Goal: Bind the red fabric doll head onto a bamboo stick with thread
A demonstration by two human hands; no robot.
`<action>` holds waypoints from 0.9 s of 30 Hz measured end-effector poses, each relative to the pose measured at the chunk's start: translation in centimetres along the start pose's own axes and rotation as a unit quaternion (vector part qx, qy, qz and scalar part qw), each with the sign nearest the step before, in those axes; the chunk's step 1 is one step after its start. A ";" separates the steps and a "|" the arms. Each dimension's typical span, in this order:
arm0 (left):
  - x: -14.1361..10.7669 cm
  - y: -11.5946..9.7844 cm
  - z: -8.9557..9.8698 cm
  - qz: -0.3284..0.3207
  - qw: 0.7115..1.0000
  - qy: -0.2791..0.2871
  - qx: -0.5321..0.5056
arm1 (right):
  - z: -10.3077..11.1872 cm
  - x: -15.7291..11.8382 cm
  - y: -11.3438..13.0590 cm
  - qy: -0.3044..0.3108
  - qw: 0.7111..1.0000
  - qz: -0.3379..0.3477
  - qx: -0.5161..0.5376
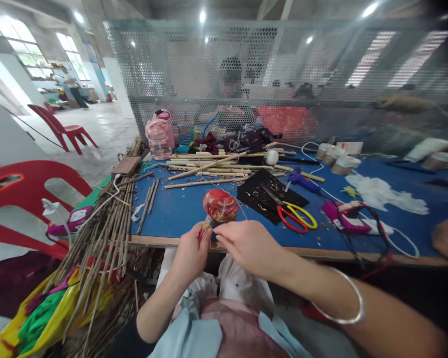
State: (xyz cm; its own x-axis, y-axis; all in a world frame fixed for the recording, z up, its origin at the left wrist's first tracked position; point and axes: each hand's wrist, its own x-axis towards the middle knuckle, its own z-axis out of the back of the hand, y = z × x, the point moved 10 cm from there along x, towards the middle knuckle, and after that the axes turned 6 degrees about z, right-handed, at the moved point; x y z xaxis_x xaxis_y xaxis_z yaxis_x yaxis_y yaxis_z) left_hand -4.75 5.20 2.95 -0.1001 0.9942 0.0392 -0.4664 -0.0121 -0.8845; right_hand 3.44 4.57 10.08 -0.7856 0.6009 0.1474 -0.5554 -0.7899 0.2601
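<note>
A round, red-and-gold patterned head (pixel 220 205) on a short neck rests over the front edge of the blue table. My left hand (pixel 193 253) is closed around the narrow part below this head, where a bit of red and yellow shows between the fingers. Close beside it, my right hand (pixel 248 243) pinches a thin pale cord (pixel 213 229) at the neck. The cord's full course is hard to make out. Red-and-yellow-handled scissors (pixel 296 217) lie to the right, partly on a black cloth (pixel 259 191) strewn with shavings.
Pale sticks (pixel 209 166) lie across the back of the blue table (pixel 182 219), near a blue glue gun (pixel 304 181) and a white ball (pixel 272 157). Bundled dark stems (pixel 97 253) lean at the left by a red chair (pixel 33 199). Behind stands a perforated metal screen (pixel 186 64).
</note>
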 end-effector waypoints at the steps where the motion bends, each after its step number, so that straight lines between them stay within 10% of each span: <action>1: 0.0 0.0 0.3 0.003 1.000 -0.004 0.002 | -0.3 -0.9 -1.2 -0.049 0.997 -0.025 0.063; 6: 0.1 0.3 0.6 0.017 1.000 -0.014 -0.019 | -2.8 -4.1 -6.3 -0.183 0.937 -0.126 0.270; 11: -0.4 0.9 -0.8 0.078 0.975 0.052 -0.203 | -4.5 -4.7 -8.2 -0.191 0.894 -0.157 0.373; 19: -3.8 0.9 -7.7 0.278 0.682 0.392 -0.551 | -4.2 -1.7 -9.6 -0.268 0.806 -0.108 0.516; 22: -3.7 1.1 -9.0 0.285 0.610 0.429 -0.602 | -3.9 -1.2 -9.6 -0.286 0.795 -0.090 0.527; 24: -3.1 2.2 -9.4 0.281 0.656 0.403 -0.573 | -4.0 -1.1 -9.6 -0.267 0.802 -0.083 0.527; 27: -0.4 3.8 -5.5 0.190 0.874 0.190 -0.405 | -3.9 -1.4 -10.4 -0.253 0.834 -0.094 0.481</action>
State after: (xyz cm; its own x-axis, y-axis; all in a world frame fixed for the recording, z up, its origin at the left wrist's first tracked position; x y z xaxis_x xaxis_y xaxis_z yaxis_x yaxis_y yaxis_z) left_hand -1.71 5.36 -3.01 0.2580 0.9009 -0.3491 0.3288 -0.4216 -0.8451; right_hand 9.22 11.47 3.47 -0.3586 0.8697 0.3390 0.0118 -0.3589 0.9333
